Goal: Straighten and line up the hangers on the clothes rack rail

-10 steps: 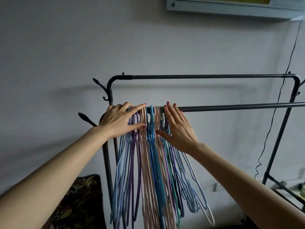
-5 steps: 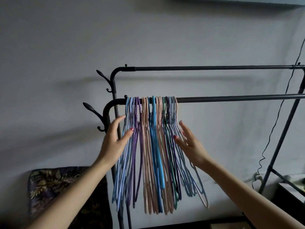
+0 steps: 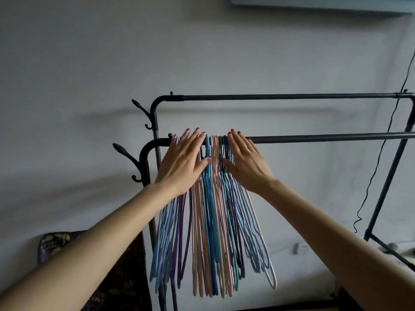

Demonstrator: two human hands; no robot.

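Flat, straight-fingered, the left hand (image 3: 183,163) and right hand (image 3: 246,163) press the hangers (image 3: 211,221) from either side, gripping nothing. The hangers hang bunched at the left end of the near rail (image 3: 325,139). Hooks appear gathered; lower ends fan out unevenly, so alignment seems incomplete. No legible writing or brand is visible.
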